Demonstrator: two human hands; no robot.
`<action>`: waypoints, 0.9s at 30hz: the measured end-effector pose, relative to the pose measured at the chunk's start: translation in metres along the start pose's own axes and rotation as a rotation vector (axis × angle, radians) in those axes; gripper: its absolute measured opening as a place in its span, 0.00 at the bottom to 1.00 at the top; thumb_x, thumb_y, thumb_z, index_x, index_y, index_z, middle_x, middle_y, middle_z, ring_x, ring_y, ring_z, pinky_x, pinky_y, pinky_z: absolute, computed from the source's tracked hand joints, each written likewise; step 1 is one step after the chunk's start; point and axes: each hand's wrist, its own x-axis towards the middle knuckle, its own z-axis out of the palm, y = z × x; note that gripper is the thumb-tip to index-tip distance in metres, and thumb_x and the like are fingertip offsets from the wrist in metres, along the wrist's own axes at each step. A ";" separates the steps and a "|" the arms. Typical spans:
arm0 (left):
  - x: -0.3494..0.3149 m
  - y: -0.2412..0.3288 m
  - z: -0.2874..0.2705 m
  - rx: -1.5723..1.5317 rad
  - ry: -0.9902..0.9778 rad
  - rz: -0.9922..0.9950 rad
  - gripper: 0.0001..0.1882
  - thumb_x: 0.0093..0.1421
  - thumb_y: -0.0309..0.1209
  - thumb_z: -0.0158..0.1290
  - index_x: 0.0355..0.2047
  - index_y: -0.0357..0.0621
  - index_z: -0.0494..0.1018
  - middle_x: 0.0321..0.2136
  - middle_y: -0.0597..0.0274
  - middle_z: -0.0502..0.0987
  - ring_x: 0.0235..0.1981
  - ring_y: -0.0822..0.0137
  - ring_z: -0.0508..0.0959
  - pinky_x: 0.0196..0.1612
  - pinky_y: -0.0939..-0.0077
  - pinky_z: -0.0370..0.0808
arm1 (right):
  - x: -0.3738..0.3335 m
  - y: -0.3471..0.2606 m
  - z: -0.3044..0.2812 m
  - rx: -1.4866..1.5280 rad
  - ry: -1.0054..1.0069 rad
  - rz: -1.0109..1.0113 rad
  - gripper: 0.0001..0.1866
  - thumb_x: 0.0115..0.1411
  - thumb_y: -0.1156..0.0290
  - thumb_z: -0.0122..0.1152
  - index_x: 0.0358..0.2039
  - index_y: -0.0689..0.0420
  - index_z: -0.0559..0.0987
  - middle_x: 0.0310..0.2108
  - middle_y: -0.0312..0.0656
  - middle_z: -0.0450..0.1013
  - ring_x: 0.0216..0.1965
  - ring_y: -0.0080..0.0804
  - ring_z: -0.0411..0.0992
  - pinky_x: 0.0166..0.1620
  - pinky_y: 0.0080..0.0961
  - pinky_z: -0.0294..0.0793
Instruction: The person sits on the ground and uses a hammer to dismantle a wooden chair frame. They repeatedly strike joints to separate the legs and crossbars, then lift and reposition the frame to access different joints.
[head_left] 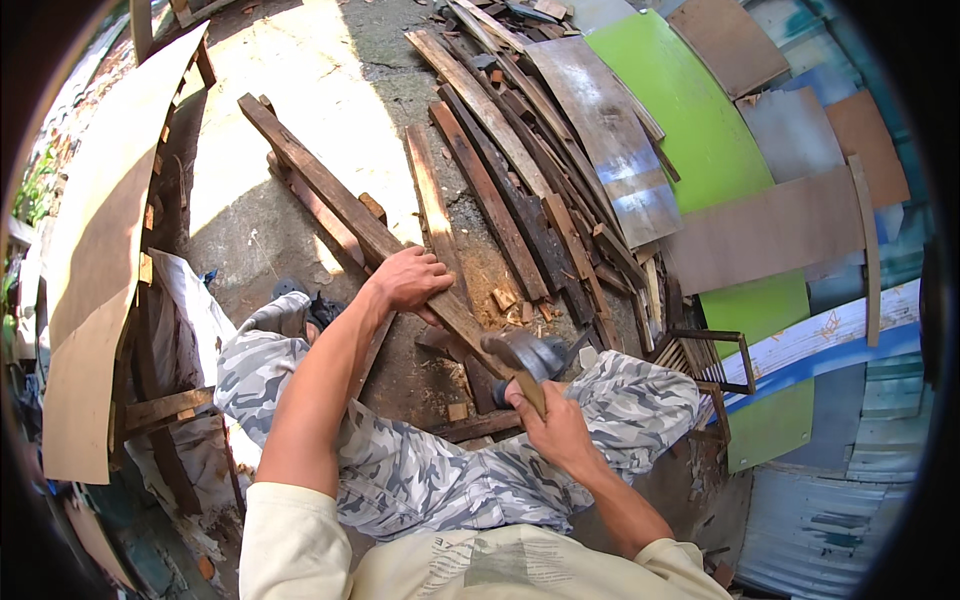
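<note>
A long, weathered wooden beam slants from the far left down toward my lap. My left hand is closed over it, fingers wrapped across its upper face. Close to the beam's near end, my right hand grips a hammer by its wooden handle, near the head. The grey metal head lies against or just above the wood; I cannot tell if it touches. Part of the handle is hidden by my fingers. Beneath the beam are other timber pieces, with wood chips and sawdust on the ground.
Several old boards lie stacked to the right of the beam. Beyond them lean metal and plywood sheets, one bright green. A plywood-topped bench stands at the left. A slatted wooden frame is beside my right knee.
</note>
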 end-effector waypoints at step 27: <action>-0.001 -0.001 0.010 0.024 0.083 0.064 0.37 0.41 0.67 0.62 0.37 0.49 0.72 0.32 0.64 0.74 0.41 0.62 0.76 0.46 0.66 0.70 | 0.010 0.022 -0.003 0.059 -0.059 0.300 0.28 0.70 0.48 0.48 0.40 0.67 0.75 0.25 0.59 0.74 0.31 0.60 0.74 0.34 0.45 0.73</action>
